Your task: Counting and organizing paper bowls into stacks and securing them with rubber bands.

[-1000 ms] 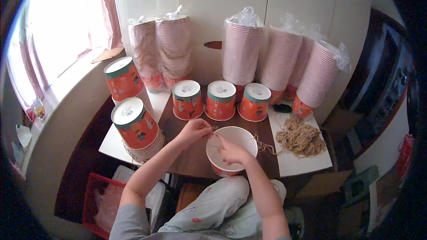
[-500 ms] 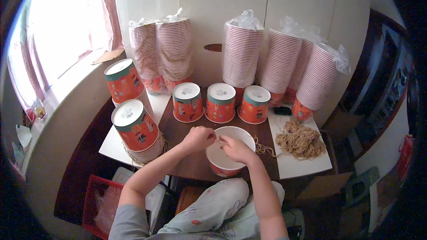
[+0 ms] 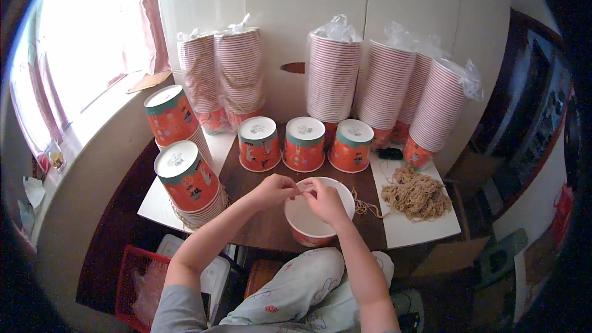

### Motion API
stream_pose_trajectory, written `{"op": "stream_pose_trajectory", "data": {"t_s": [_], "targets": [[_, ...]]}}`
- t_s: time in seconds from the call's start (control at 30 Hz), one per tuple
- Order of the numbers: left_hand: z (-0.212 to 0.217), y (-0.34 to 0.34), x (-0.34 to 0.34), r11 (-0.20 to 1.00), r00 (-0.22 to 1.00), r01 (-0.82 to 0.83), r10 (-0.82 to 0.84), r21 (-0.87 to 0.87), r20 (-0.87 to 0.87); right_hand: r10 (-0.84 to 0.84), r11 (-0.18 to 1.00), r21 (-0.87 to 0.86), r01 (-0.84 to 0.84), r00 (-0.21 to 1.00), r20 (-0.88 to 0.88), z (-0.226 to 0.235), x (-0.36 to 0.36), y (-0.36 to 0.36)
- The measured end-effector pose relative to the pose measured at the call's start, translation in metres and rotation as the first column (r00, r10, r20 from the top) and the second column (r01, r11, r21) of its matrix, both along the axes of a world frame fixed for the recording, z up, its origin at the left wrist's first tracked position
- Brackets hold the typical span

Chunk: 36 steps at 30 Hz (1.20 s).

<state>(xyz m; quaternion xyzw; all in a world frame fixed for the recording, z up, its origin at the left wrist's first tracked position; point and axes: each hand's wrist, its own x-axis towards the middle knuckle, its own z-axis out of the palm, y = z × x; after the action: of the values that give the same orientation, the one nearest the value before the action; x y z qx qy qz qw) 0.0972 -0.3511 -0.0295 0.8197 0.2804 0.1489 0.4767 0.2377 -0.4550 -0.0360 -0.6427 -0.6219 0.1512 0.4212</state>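
Daylight reached me from the left, through a window (image 3: 86, 31) so bright it had burned out to flat white and washed the curtain (image 3: 154, 31) beside it. The pale wall (image 3: 413, 0) caught a soft, even grey light; glints sat on the clear plastic bags (image 3: 338, 28). Toward the lower right everything sank into grainy gloom. Straight edges bowed near the round black border, and fine detail where my left hand (image 3: 277, 191) met my right hand (image 3: 324, 200) looked soft.

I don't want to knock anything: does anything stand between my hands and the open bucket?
Nothing visible does: the left hand and right hand are together at the far side of the open bucket. Three upturned buckets stand beyond; the cord pile lies rightward.
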Motion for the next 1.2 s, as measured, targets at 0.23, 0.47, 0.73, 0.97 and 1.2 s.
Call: {"op": "stream_pose_trajectory", "data": {"t_s": [0.23,0.47,0.73,0.97,1.2], "targets": [[-0.004,0.009,-0.004,0.98,0.996,-0.019,0.036,-0.197,0.08,-0.007,1.0,-0.004,0.006,0.994,-0.11,-0.003,-0.018,0.002],[0.004,0.014,-0.015,0.992,0.993,0.084,-0.076,-0.092,0.093,0.091,0.996,0.006,-0.091,0.992,-0.086,0.003,-0.022,0.002],[-0.004,0.016,-0.012,0.985,0.985,0.098,-0.117,0.145,0.13,0.093,0.989,0.115,-0.091,0.996,-0.014,-0.004,-0.015,0.015],[0.004,0.014,-0.016,0.995,0.997,-0.017,0.024,-0.101,0.072,0.039,0.993,0.109,-0.049,0.995,0.095,-0.012,-0.017,0.021],[-0.021,0.02,-0.038,0.982,0.992,-0.112,0.102,0.15,0.077,0.03,0.99,0.134,-0.037,0.998,0.05,-0.014,-0.02,0.022]]}}
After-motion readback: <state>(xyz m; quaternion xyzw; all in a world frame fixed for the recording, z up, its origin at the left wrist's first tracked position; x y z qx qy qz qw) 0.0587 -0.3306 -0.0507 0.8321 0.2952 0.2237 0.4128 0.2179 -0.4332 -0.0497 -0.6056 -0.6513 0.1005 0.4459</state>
